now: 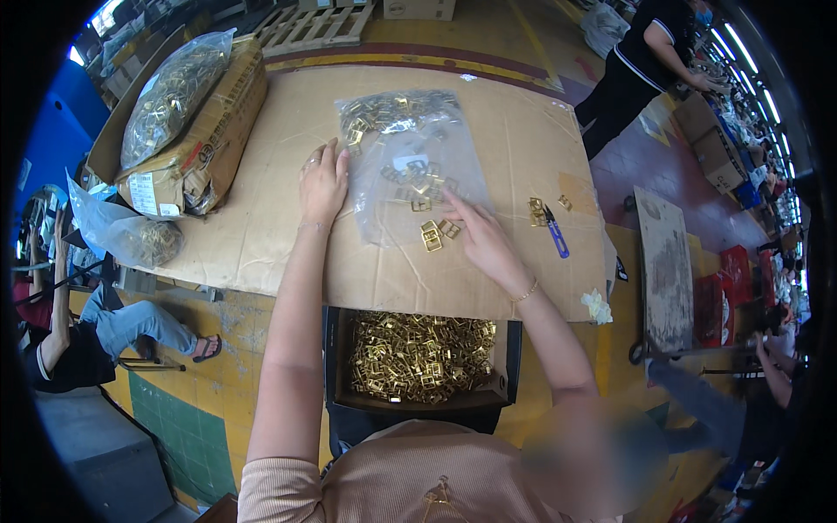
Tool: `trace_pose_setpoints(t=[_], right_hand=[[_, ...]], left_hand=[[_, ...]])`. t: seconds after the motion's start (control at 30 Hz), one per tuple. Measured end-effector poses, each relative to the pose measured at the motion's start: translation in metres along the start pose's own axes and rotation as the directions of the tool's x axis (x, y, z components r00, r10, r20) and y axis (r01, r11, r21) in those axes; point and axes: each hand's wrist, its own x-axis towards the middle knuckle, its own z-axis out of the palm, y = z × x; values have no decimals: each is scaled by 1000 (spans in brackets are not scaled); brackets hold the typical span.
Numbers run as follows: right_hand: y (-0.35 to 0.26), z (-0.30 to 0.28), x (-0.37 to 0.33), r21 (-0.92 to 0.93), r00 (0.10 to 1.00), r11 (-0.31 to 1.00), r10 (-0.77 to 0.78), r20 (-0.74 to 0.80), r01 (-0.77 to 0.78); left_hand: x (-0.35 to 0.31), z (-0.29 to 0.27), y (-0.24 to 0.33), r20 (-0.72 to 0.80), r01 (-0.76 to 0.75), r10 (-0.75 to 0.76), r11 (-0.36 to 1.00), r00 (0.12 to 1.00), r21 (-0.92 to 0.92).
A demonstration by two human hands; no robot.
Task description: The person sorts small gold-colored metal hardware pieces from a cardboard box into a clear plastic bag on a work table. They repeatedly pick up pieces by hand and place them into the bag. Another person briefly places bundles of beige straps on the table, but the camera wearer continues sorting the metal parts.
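the right hand (482, 241) spreads narrow fingers, two brass buckles (438, 233) touching at nine o'clock; the left hand (323, 183) lies flat, fingers together, on the clear bag (410, 157).

Blue-handled snips (555, 234) on cardboard sheet (261, 235); carton (205, 144) far left; wooden pallet (314, 26) beyond.

Bare cardboard sheet (261, 235) between bagged buckles (410, 157) and carton (205, 131).

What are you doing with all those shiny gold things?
A person sorts brass-coloured buckles on a cardboard-covered table. The left hand rests flat beside a clear plastic bag of buckles; the right hand touches the loose ones at the bag's edge. A black box below is full of buckles.
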Motion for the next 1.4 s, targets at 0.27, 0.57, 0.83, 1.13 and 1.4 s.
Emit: trace_pose_setpoints(t=[0.27,0.57,0.83,1.13,1.4], right_hand=[[-2,21,19,-244,984,953,-171,44,177],[-1,30,2,-310,948,901,-319,5,305],[-47,48,-72,-201,915,905,-326,238,375],[3,32,33,-362,990,923,-139,3,130],[-3,15,-4,0,998,999,-53,-37,53]], left_hand=[[0,-3,4,-12,-25,25,1000,1000,16],[2,2,0,8,-2,2,1000,1000,21],[0,2,1,1,-11,11,1000,1000,16],[-1,2,-2,-22,-54,55,998,998,42],[-1,9,-3,-59,-63,66,997,996,53]])
